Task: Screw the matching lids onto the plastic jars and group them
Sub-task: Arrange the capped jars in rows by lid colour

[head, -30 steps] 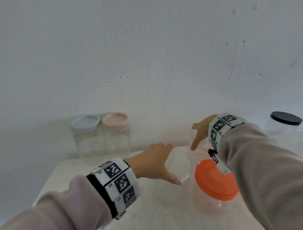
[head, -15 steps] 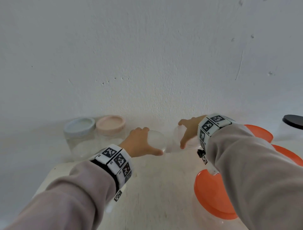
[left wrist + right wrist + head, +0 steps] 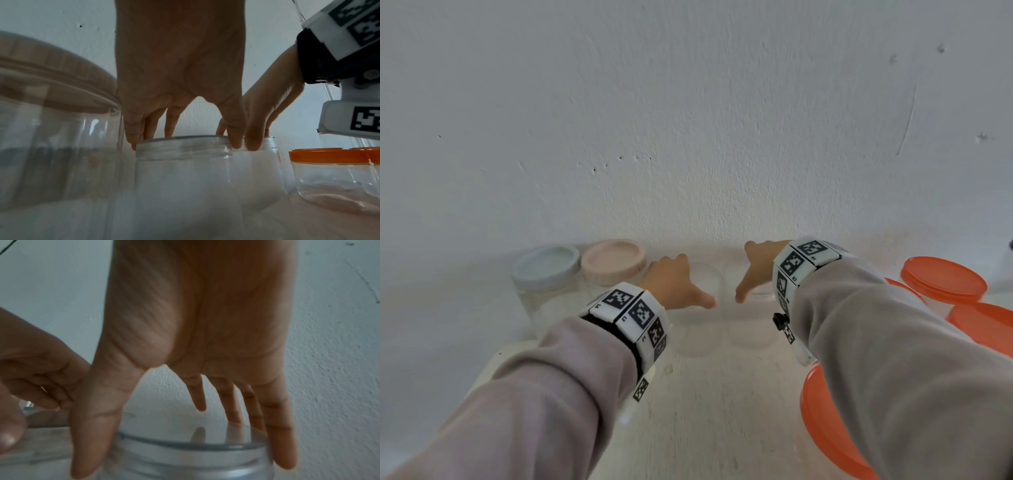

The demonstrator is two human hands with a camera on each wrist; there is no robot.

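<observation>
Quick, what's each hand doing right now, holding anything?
Left hand: grips a clear lid on a jar.
Right hand: grips another clear lid on a jar.

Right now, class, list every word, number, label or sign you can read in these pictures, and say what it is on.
No readable words or numbers.
Left wristband: square black-and-white code patterns; tiny characters beside them, too small to read.
Right wristband: the same.
Pink lid, blue lid, orange lid, clear lid: no print visible.
</observation>
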